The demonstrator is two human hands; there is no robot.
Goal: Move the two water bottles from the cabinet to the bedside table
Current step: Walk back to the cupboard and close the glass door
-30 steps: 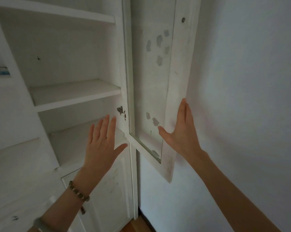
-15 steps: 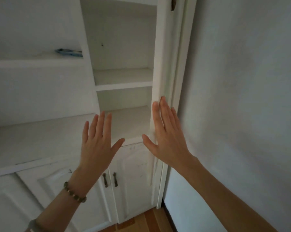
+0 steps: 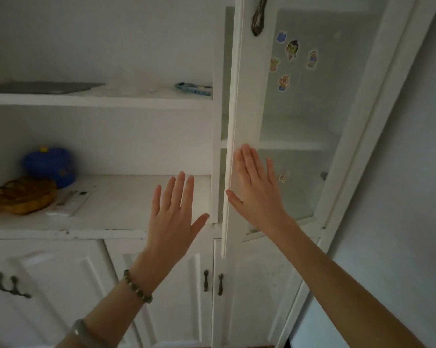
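A white cabinet (image 3: 106,229) fills the view, with open shelves on the left and a glass door (image 3: 247,104) on the right. That door is almost closed. My right hand (image 3: 257,194) lies flat against the door's white frame, fingers spread and holding nothing. My left hand (image 3: 173,217) hovers open in front of the shelf, just left of the door's edge, touching nothing. No water bottle and no bedside table appear in the view.
On the middle shelf at the left sit a blue lidded container (image 3: 50,167), a brown woven basket (image 3: 23,197) and a white remote (image 3: 70,203). A blue item (image 3: 193,88) lies on the upper shelf. Stickers (image 3: 292,50) dot the glass. Lower doors have dark handles (image 3: 213,283).
The glass door has swung from wide open to nearly closed with my right hand on it. The view has shifted left, bringing the left shelves into sight.
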